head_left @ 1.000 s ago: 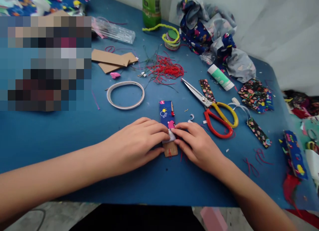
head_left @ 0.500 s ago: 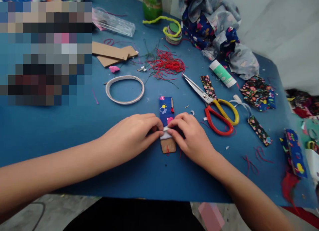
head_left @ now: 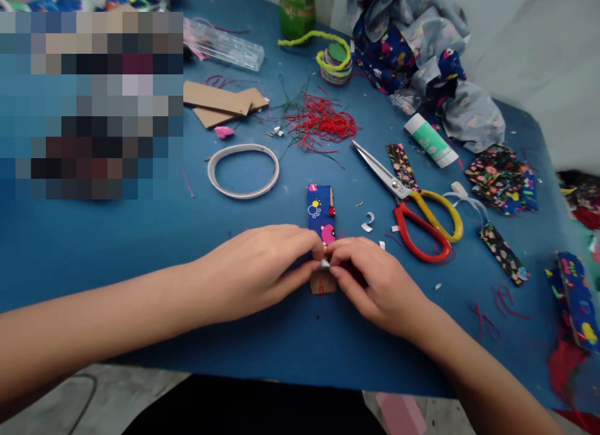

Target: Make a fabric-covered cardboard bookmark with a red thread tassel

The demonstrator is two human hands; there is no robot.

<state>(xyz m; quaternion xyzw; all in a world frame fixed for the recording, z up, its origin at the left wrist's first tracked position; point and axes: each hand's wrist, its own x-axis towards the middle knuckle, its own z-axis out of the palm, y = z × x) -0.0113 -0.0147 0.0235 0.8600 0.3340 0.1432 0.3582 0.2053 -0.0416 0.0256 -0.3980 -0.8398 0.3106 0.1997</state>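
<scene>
Blue patterned fabric point(head_left: 320, 209) wraps the far part of a small cardboard strip point(head_left: 324, 284) in front of me. Its pale folded edge shows between my fingertips, and bare cardboard with a red thread loop lies on the near side. My left hand point(head_left: 276, 266) pinches that edge from the left, thumb and fingers closed. From the right, my right hand point(head_left: 375, 282) pinches the same edge, its fingertips almost touching the left ones. Fingers cover part of the fold.
Scissors point(head_left: 396, 186) with red and yellow handles and a glue stick point(head_left: 430, 140) lie to the right. A tape ring point(head_left: 276, 172), red threads point(head_left: 330, 119) and cardboard strips point(head_left: 218, 97) are beyond my hands. Crumpled fabric point(head_left: 473, 113) lies at the back right.
The pale fabric underside, seen flat before, is now lifted and folded narrower between my fingertips. Both hands stay at the strip; the whole view has shifted slightly.
</scene>
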